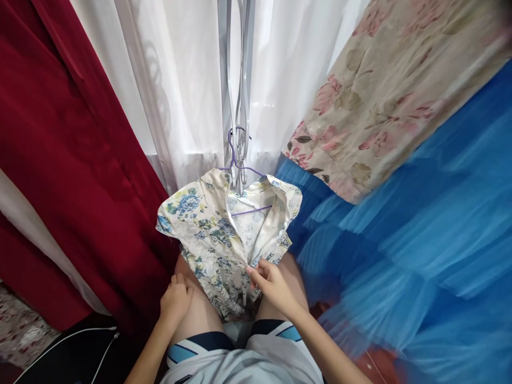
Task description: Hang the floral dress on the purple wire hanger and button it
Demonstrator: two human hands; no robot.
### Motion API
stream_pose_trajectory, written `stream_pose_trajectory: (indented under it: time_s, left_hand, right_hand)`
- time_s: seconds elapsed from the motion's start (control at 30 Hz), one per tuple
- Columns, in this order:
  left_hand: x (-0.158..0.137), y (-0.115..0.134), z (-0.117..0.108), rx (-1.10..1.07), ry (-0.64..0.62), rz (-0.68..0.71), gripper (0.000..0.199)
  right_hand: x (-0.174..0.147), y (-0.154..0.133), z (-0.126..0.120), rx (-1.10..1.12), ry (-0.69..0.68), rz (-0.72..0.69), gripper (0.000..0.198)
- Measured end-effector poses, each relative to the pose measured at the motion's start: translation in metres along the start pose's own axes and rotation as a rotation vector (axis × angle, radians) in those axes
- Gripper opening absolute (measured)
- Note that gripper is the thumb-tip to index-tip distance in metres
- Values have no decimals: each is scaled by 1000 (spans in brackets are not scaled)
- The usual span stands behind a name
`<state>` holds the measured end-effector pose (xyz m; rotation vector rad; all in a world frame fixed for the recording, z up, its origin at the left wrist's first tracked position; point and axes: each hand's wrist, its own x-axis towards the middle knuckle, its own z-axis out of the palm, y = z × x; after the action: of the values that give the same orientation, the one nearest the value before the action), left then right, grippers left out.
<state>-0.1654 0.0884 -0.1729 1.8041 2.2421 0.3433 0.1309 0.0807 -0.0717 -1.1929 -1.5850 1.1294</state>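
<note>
A white floral blouse (216, 229) with blue and green flowers hangs in front of my knees on a purple wire hanger (248, 169). Its collar and upper front are parted, showing the inside and the hanger's lower bar. My right hand (272, 282) pinches the front edge at the bottom of the neck opening. Whether a small fastener is between those fingertips, I cannot make out. On my left thigh rests my left hand (176, 301), its fingers laid over the leg and holding nothing. The blouse's lower part drops between my legs.
White straps (244, 69) hang down behind the hanger, before a white curtain (180, 80). Dark red cloth (80, 144) drapes on the left. A beige floral cloth (372, 101) and blue tulle (400, 256) hang on the right. White cables (80, 329) lie at lower left.
</note>
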Motion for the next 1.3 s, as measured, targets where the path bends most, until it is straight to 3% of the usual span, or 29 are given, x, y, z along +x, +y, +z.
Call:
stream_pose_trajectory:
  time_s: [0.07,0.17,0.23,0.3,0.37,0.5,0.57,0.67,0.77,1.03,1.2,1.3]
  left_hand:
    - [-21,11,-11,-106,-216,56,18]
    - [-47,41,-24,-490,-473,297,20]
    - [-56,68,-29,-690,-399,456,16]
    - [-56,95,-31,-765,-206,532,29]
    - [-49,117,-30,-784,-36,544,35]
    - [-37,146,-24,-789,168,540,7]
    - [-38,155,-21,-798,228,549,8]
    - [-44,164,-16,-805,274,569,19]
    - [-47,165,-10,-775,320,576,13]
    - [-40,142,7,-634,289,542,13]
    - [-25,134,7,-640,252,502,12]
    - [-13,140,-23,-718,299,514,13]
  right_hand:
    - [3,-2,6,22,-4,19,36]
    - [8,-2,14,20,2,38,33]
    - [9,-1,19,7,11,59,31]
    - [7,0,22,-2,17,89,31]
    - [5,0,22,20,6,125,33]
    - [1,-5,15,166,-61,179,37]
    - [-1,-9,9,254,-88,183,38]
    - [-1,-24,2,369,-63,164,41]
    - [14,-54,-4,417,-4,69,42]
    - [113,-158,-19,533,120,-192,25]
    - [121,-161,-10,515,97,-245,23]
    - [110,-150,-9,486,87,-290,24]
